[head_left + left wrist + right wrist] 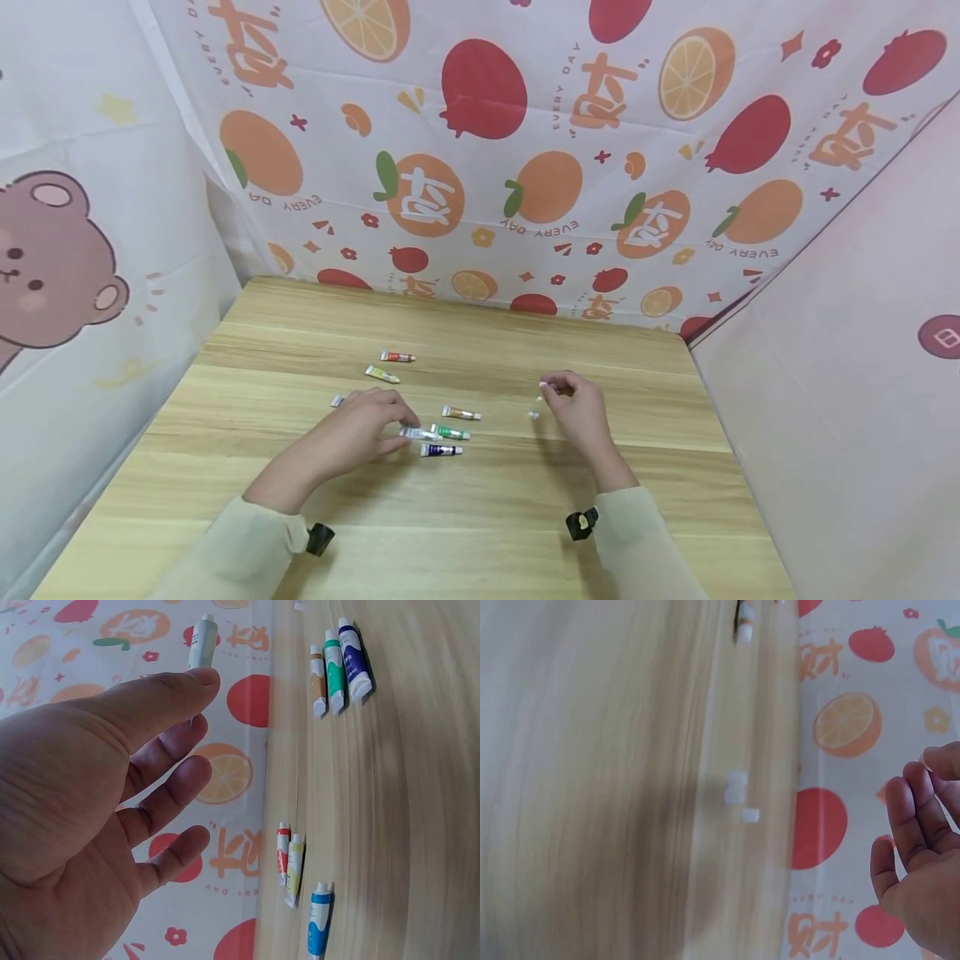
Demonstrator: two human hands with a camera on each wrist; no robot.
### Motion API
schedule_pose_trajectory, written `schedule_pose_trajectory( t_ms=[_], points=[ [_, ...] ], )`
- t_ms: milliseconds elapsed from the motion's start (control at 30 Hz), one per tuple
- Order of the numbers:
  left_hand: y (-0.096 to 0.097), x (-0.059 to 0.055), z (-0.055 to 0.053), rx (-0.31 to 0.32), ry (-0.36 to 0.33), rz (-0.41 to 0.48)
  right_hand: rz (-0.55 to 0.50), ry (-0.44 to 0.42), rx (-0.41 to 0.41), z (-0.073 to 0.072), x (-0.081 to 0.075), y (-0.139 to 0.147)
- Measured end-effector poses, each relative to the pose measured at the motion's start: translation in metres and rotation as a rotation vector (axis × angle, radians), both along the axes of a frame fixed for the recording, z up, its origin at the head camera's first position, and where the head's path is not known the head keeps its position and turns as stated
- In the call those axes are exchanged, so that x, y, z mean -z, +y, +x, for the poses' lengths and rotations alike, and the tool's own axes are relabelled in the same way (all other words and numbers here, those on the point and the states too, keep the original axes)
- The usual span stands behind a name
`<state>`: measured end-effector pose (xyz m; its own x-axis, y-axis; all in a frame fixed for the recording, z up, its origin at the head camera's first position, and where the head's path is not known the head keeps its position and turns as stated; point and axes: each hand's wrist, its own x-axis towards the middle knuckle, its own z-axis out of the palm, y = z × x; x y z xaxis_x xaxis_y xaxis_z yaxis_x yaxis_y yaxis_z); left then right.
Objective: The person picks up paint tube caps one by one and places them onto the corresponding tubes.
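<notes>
My left hand [367,427] pinches a small white paint tube [202,643] between thumb and fingertips, held above the table with its cap end outward. Just beyond and below it lie an ochre tube [462,413], a green tube [454,433] and a dark blue tube [441,451]. A blue paint tube [319,921] is partly hidden behind that hand in the head view. On the right, my right hand [583,414] pinches a tiny white cap [543,384] between thumb and index finger. Several small white caps [533,414] lie on the table beside it.
Farther back on the wooden table [525,533] rest a red tube [397,357] and a yellow tube [382,374]. A fruit-printed cloth [480,250] hangs along the back edge, with pale cloth walls left and right.
</notes>
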<state>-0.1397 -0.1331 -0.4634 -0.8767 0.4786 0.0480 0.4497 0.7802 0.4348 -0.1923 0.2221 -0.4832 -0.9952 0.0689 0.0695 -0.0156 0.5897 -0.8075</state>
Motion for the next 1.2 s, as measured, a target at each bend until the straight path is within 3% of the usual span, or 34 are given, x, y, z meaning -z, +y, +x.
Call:
schedule_pose_trajectory(
  t_ms=[500, 833, 1200],
  points=[
    [0.015, -0.007, 0.002, 0.022, 0.065, 0.006, -0.047, 0.071, -0.122, 0.020, -0.016, -0.025],
    [0.027, -0.011, 0.002, 0.030, 0.090, 0.002, -0.071, 0.030, -0.165, 0.037, -0.019, -0.038],
    [0.035, -0.015, 0.004, 0.047, 0.102, 0.003, -0.011, 0.029, -0.226, 0.052, -0.017, -0.049]
  ],
)
